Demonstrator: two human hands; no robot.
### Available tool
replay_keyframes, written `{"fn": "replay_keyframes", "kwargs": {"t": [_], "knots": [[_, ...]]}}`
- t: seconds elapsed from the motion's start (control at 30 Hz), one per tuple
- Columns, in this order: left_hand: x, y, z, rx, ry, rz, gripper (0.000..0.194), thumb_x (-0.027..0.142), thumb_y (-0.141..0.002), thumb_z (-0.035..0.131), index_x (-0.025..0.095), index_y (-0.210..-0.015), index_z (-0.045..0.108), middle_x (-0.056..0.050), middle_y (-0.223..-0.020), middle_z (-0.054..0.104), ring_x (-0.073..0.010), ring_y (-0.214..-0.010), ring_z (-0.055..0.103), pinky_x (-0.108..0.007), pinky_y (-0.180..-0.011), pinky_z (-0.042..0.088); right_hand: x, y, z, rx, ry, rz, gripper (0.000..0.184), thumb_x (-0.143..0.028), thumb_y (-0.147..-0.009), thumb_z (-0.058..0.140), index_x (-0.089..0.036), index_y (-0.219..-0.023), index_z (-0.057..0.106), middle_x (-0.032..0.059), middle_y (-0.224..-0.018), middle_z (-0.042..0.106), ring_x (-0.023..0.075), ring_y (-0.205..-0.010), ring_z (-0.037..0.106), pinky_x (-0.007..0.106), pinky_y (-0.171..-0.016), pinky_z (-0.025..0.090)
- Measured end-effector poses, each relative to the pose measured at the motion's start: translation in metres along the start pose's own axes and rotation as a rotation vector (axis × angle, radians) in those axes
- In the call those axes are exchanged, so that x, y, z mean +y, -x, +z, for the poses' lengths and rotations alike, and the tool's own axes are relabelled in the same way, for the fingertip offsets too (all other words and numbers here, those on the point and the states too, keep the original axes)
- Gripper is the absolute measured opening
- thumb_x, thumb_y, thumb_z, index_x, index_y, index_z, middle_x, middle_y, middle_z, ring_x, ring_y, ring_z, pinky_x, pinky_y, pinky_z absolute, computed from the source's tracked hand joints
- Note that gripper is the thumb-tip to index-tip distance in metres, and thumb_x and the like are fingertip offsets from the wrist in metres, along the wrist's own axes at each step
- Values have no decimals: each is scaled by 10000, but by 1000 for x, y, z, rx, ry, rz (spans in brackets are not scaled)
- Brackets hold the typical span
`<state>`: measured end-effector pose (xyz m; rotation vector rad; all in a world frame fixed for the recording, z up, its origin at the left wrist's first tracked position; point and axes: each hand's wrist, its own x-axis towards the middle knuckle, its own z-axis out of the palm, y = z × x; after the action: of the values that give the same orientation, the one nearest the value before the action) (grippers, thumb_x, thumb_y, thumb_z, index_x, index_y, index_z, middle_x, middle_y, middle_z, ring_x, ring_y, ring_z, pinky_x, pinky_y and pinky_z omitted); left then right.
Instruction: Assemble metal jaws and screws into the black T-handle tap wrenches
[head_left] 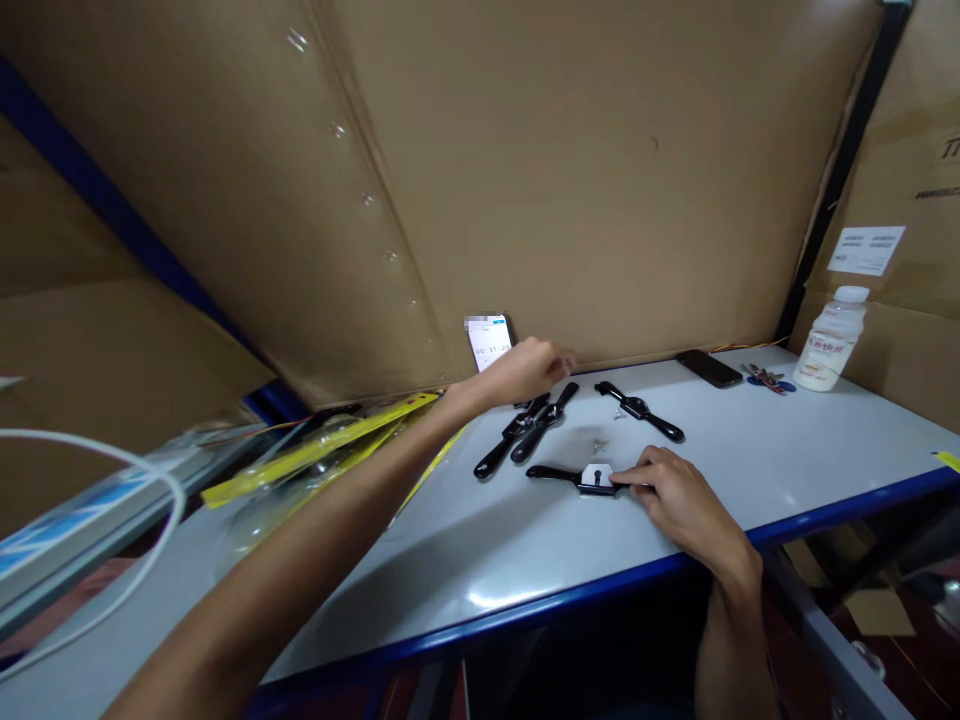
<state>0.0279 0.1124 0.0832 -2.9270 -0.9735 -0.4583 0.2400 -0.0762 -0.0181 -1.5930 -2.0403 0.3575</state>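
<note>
White tabletop (480, 565) supports a black two-handled tool (597, 489), pale plate at its middle, near the front edge. Right hand (681, 500): fingers closed on the tool's right handle. Small metal parts (598, 447) lie just behind the tool. Left hand (527, 369): near similar black tools (532, 438); fingers blurred, grip indeterminable. Lit phone (487, 338): behind the left hand.

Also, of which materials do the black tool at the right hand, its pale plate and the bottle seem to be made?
Black tool: perhaps painted metal; its finish looks glossy, but plastic is possible. Pale plate: probably bare steel, since it looks thin, flat and bright. Bottle: likely translucent plastic, as its body looks milky and half-clear.
</note>
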Motion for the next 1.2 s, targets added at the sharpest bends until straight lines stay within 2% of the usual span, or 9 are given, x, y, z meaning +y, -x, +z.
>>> {"fn": "replay_keyframes", "kwargs": {"t": [0.1, 0.2, 0.3, 0.4, 0.6, 0.83, 1.03, 1.1, 1.2], "knots": [[-15, 9, -13, 22, -11, -8, 302, 137, -850, 506, 165, -1020, 754, -39, -839, 752, -151, -702, 633, -241, -675, 425, 1, 0, 1, 0, -1, 2, 480, -47, -922, 538, -336, -1232, 762, 53, -967, 666, 211, -972, 614, 326, -901, 466], [-31, 16, -9, -32, -75, -81, 298, 157, -860, 522, 199, -1050, 748, -43, -917, 769, -165, -763, 660, -249, -715, 444, 1, -1, 0, -6, -6, 2, 486, -39, -920, 535, -341, -1221, 766, 49, -962, 665, 212, -973, 616, 331, -899, 467], [-55, 19, 9, -188, -163, -225, 312, 204, -879, 552, 249, -1123, 742, -49, -998, 771, -198, -893, 691, -266, -790, 474, 0, 0, -1, -4, -4, 7, 476, -41, -919, 543, -333, -1221, 767, 45, -957, 662, 210, -972, 621, 330, -898, 466], [-79, 19, 30, -231, -185, -285, 350, 199, -841, 600, 227, -1164, 734, -90, -1059, 766, -240, -995, 694, -287, -832, 494, -1, 0, -2, -2, 4, 11, 471, -41, -922, 540, -322, -1227, 765, 44, -942, 656, 207, -960, 626, 326, -879, 467], [-100, 16, 61, -332, -114, -237, 557, 82, -754, 619, 236, -1288, 665, -76, -1289, 704, -210, -1154, 641, -253, -949, 465, -1, 0, -1, -10, 10, 7, 469, -43, -924, 540, -326, -1221, 766, 48, -954, 662, 212, -972, 621, 333, -898, 467], [-113, 12, 69, -376, -14, -309, 331, 121, -692, 645, 192, -1012, 697, -41, -878, 715, -197, -827, 631, -232, -698, 445, -1, -1, -2, -17, 5, 11, 445, -66, -934, 545, -323, -1224, 765, 51, -963, 665, 210, -985, 620, 334, -907, 474], [-116, 13, 68, -462, 129, -410, 461, 161, -672, 662, 179, -1132, 642, 4, -727, 653, -165, -633, 591, -225, -571, 416, -3, 0, -1, -17, 14, 12, 468, -42, -927, 542, -323, -1229, 764, 56, -976, 668, 212, -995, 618, 331, -906, 471], [-118, 11, 66, -508, 169, -444, 378, 193, -665, 695, 158, -1040, 658, 19, -633, 605, -158, -564, 560, -232, -537, 406, -3, 0, -1, -14, 10, 13, 464, -45, -929, 549, -327, -1229, 763, 53, -972, 666, 211, -990, 616, 332, -907, 469], [-120, 9, 63, -581, 210, -477, 223, 264, -633, 774, 150, -783, 656, 27, -513, 533, -143, -497, 507, -239, -500, 386, -3, 0, -1, -10, 6, 16, 452, -57, -932, 562, -334, -1227, 763, 50, -973, 663, 207, -982, 617, 335, -908, 470]]}}
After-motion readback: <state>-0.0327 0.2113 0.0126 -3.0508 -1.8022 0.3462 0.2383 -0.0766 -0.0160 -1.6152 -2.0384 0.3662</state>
